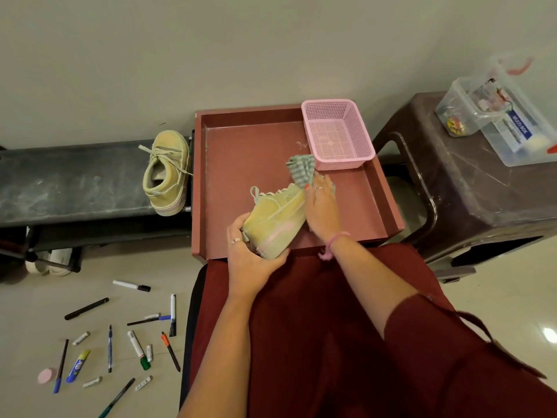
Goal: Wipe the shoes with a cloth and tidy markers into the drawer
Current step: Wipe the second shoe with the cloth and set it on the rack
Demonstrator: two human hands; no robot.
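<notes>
Left hand (251,257) has a firm grip on the heel of the shoe (275,220) over the open drawer (355,206). Right hand (321,208) presses the cloth (301,170), bunched in its fingers, against the toe. Markers (120,336) lie scattered on the floor.

One yellow-green shoe (275,218) tilted over the red drawer (250,140), striped cloth (301,168) against it; markers (120,339) lay scattered on the floor, near left.

Head view; looks steeply down, close over drawer (241,140).
</notes>
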